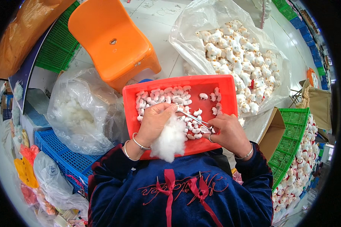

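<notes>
A red plastic tray (pixel 223 85) rests on my lap, holding several small white toy figures (pixel 161 96). My left hand (pixel 155 121) grips a tuft of white stuffing fibre (pixel 171 142) that hangs down over the tray's near edge, with a small white piece pinched at the fingertips. My right hand (pixel 229 132) is closed on thin metal forceps (pixel 195 119), whose tips point left and reach the fingertips of my left hand. Both wrists wear thin bangles.
An orange plastic stool (pixel 110 41) stands beyond the tray. A clear bag of white toy figures (pixel 238 56) sits at the upper right, a clear bag of white fibre (pixel 79 109) at left on a blue crate (pixel 64 159). A green crate (pixel 291 143) with more figures is at right.
</notes>
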A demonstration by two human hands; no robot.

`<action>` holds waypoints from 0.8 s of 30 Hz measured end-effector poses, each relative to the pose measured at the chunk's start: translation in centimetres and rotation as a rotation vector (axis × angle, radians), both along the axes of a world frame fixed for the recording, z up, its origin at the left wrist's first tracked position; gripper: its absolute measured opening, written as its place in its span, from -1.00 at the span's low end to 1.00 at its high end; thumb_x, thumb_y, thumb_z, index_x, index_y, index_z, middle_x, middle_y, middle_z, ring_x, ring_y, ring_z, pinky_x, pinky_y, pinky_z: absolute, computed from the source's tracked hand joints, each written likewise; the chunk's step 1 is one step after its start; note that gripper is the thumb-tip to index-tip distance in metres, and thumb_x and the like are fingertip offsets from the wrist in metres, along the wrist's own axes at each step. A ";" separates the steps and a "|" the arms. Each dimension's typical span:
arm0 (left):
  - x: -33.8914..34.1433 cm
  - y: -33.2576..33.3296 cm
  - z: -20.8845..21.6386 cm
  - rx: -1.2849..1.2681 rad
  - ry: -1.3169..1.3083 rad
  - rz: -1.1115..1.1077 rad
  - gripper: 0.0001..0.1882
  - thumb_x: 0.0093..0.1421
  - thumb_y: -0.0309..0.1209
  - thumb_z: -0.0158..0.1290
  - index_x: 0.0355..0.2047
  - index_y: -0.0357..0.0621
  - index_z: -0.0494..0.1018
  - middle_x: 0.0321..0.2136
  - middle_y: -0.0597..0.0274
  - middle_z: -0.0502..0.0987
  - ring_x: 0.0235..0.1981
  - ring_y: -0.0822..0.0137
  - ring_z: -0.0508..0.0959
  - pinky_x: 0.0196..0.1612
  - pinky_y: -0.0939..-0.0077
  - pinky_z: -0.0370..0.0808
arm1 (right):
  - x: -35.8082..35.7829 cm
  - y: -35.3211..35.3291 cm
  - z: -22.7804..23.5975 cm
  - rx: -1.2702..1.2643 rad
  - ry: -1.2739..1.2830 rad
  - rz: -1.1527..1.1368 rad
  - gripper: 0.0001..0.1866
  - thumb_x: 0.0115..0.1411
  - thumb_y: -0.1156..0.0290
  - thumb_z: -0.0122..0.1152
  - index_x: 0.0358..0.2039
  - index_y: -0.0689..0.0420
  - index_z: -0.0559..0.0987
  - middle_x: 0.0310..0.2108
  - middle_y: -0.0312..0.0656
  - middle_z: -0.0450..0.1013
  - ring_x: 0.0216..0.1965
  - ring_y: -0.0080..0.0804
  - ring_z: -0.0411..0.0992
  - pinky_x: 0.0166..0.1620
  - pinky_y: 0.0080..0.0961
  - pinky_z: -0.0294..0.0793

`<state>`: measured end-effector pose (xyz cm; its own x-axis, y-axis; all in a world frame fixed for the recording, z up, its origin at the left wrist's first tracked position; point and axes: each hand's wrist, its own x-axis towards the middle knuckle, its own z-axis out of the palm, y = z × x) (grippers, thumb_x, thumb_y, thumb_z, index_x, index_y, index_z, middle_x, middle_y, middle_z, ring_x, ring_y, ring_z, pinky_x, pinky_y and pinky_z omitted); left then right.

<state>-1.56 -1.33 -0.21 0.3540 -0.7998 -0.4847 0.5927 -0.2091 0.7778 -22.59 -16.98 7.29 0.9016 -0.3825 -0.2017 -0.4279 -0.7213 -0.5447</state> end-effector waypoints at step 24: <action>1.9 1.1 2.1 -0.063 -0.002 -0.187 -0.84 0.38 -0.43 0.16 -0.13 -0.26 0.60 -0.35 0.31 0.66 -0.37 0.59 0.60 -0.30 0.67 0.56 | -0.1 -0.7 -1.3 0.414 0.014 0.006 -0.44 -0.09 0.12 0.69 -0.22 0.26 0.68 -0.34 -0.07 0.60 -0.35 -0.27 0.57 -0.22 -0.40 0.56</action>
<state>0.36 -0.26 1.87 0.1972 -0.8804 -0.4312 0.5466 -0.2664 0.7939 -22.69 -17.72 5.99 0.8999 -0.2607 -0.3496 -0.4334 -0.4448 -0.7838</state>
